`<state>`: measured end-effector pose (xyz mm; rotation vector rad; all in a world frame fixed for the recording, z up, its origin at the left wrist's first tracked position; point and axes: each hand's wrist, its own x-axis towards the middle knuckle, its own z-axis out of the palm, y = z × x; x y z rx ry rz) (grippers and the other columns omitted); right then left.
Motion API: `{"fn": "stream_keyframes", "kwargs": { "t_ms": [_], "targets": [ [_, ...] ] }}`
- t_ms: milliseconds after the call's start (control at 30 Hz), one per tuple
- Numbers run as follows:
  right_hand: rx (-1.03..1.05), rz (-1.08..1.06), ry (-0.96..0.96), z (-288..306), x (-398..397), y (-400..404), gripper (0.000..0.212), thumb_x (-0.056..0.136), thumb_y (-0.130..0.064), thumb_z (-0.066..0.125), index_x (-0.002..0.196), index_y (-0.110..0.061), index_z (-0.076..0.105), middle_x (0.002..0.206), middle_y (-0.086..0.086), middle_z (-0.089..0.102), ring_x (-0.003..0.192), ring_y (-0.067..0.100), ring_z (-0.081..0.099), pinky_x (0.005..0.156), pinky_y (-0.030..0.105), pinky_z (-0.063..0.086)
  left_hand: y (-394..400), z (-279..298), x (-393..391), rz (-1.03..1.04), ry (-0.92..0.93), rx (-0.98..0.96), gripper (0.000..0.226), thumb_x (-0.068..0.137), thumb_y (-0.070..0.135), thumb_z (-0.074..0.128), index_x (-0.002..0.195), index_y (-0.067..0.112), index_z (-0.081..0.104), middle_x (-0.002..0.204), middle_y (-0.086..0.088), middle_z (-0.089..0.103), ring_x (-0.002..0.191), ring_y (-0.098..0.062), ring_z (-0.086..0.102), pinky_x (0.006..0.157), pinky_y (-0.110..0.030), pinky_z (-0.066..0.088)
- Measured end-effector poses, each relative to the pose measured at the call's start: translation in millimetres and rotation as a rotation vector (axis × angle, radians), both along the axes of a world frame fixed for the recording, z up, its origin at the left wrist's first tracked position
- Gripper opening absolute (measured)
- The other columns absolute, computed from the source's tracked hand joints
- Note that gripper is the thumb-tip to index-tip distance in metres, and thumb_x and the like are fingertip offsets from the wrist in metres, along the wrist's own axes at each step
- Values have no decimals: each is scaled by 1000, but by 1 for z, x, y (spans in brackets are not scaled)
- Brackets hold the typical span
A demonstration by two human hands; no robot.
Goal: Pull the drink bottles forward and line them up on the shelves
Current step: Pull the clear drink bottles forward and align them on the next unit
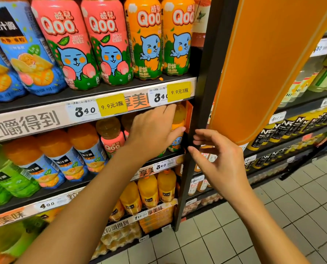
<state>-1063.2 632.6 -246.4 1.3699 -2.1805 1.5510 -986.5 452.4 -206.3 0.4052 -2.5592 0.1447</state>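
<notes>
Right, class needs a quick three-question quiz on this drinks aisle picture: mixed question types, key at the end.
1. True or false: the left hand reaches onto the top shelf.
2. What does the right hand hold? A) a bottle B) a price tag C) nothing
3. Fill in: ____ pink Qoo bottles stand at the front of the top shelf.

Key
1. False: it grips the orange Qoo bottle one shelf down.
2. C: its fingers are loosely curled by the dark upright post.
3. Two.
</notes>
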Motion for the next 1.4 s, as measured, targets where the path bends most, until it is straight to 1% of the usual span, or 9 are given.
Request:
{"fn": "stream_keyframes", "kwargs": {
  "t_ms": [100,200,333,567,733,867,1100,1300,1400],
  "targets": [
    [-22,1,-78,0,12,14,41,86,-20,76,124,-19,62,110,-11,67,106,7,65,84,27,57,22,-16,30,-252,162,235,48,92,43,60,129,13,57,124,0,61,116,-17,55,99,-35,41],
    [-51,-29,-174,-12,33,43,40,87,-22,75,124,-23,62,109,-11,69,105,14,67,83,30,57,50,-48,60,-337,248,680,28,91,36,62,117,24,63,111,14,66,108,-7,60,91,-25,47],
    [-92,-261,-348,-47,78,97,38,85,-21,76,121,-28,64,106,-7,71,101,17,69,82,29,57,70,-93,90,-451,52,1360,23,90,42,59,106,29,68,103,6,73,101,-14,68,83,-21,53],
    [-147,-727,-694,-122,187,187,31,81,-31,73,111,-36,68,104,-7,73,98,11,69,78,18,54,99,-180,112,-245,-392,1760,21,94,-5,49,87,2,67,82,-14,74,80,-29,71,67,-30,56],
    [-218,-979,-864,-158,257,243,32,79,-26,74,109,-35,70,103,-5,74,98,13,70,81,26,57,138,-199,100,-251,-712,1693,22,93,-14,46,88,0,63,78,-14,71,75,-30,67,66,-32,52],
    [-272,-1098,-893,-164,271,276,32,76,-26,74,108,-33,71,102,-5,75,98,14,70,82,28,57,180,-200,80,-284,-726,1666,17,94,-11,47,92,-4,62,77,-9,71,65,-16,69,57,-20,52],
    [-124,-1110,-777,-152,232,348,31,81,-38,69,112,-35,67,104,-15,72,99,4,67,76,16,55,258,-202,36,-396,-676,1558,18,97,12,54,93,13,72,92,-9,74,88,-28,71,82,-48,53],
    [-76,-1063,-751,-136,166,405,34,80,-46,67,114,-44,64,107,-21,70,100,2,67,74,22,57,295,-200,-12,-357,-668,1571,20,100,11,49,97,9,69,93,-7,75,96,-32,69,82,-40,50],
    [-77,-1015,-745,-132,121,421,34,81,-47,68,114,-45,63,108,-19,71,100,4,67,76,23,57,305,-195,-30,-431,-662,1534,20,99,30,52,99,20,70,99,-1,73,95,-18,68,84,-37,50]
  ]
}}
